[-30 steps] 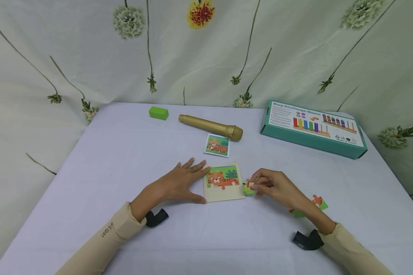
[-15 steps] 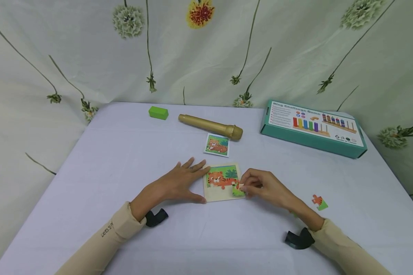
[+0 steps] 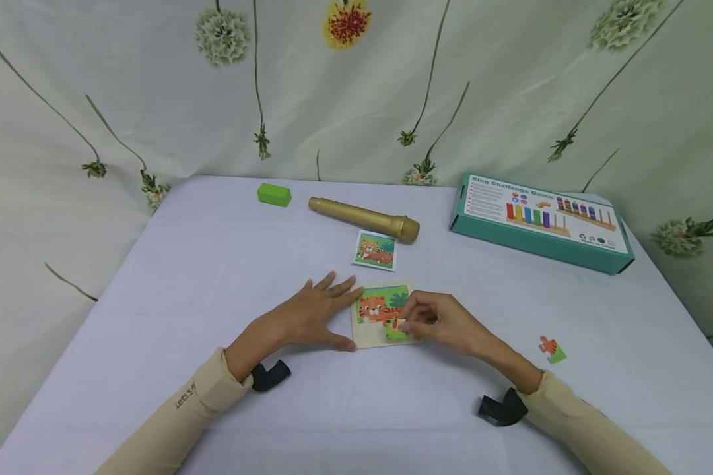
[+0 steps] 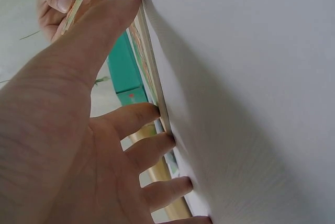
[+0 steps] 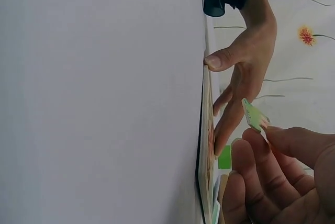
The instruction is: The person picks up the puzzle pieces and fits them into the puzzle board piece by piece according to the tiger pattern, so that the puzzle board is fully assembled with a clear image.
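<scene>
My left hand (image 3: 303,320) lies with its fingers spread, thumb and fingertips touching the left side of a tiger jigsaw board (image 3: 367,339). The tiger picture fills the board's upper part, and bare wood shows below it. Over that bare part, my right hand (image 3: 451,323) pinches a green and orange puzzle piece (image 3: 393,332) between thumb and fingers. In the right wrist view the held piece (image 5: 254,114) is tilted and apart from the board (image 5: 205,156). Another puzzle piece (image 3: 552,350) lies on the table beyond the right forearm.
Behind the board lies a tiger picture card (image 3: 375,251), with a gold toy microphone (image 3: 362,218) beyond it. A green block (image 3: 274,195) sits at the back left. At the back right is a teal Ring Challenge Game box (image 3: 541,227). A floral cloth hangs behind the table.
My right hand has moved left with the puzzle piece, from beside the board to over its lower part. A piece seen near the right forearm is now hidden. My left hand has stayed still.
</scene>
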A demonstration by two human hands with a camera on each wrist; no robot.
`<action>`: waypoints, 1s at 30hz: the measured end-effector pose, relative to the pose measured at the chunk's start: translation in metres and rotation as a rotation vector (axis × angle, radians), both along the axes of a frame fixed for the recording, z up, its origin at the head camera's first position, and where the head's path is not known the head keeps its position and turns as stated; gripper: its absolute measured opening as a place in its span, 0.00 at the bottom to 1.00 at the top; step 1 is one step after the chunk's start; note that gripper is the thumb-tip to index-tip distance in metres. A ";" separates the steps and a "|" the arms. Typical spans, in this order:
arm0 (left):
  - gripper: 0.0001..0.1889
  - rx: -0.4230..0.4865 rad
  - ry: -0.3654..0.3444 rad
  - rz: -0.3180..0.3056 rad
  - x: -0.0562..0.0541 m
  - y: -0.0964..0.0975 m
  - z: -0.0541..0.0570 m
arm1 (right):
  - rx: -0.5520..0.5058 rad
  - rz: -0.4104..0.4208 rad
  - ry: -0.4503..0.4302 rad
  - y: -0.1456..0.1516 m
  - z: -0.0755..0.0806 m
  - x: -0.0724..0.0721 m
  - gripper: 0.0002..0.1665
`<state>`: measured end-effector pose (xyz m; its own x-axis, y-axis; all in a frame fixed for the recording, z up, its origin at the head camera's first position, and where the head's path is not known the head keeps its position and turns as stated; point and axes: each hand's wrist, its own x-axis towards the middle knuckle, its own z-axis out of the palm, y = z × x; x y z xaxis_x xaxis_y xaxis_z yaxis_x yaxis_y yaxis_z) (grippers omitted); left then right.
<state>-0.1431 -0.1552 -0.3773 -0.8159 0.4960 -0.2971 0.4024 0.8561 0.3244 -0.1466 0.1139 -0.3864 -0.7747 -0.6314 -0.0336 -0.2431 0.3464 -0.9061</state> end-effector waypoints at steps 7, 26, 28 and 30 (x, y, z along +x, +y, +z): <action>0.52 0.005 -0.005 -0.004 0.000 0.000 0.000 | 0.036 -0.013 0.038 -0.007 0.001 -0.001 0.05; 0.52 -0.005 -0.001 -0.014 -0.001 -0.002 -0.001 | 0.059 -0.007 0.095 -0.032 -0.003 -0.008 0.03; 0.52 -0.008 -0.003 -0.014 -0.001 -0.002 0.000 | 0.065 -0.007 0.096 -0.034 -0.003 -0.008 0.03; 0.52 -0.008 -0.003 -0.015 -0.001 -0.002 -0.001 | 0.069 -0.006 0.095 -0.036 -0.004 -0.009 0.03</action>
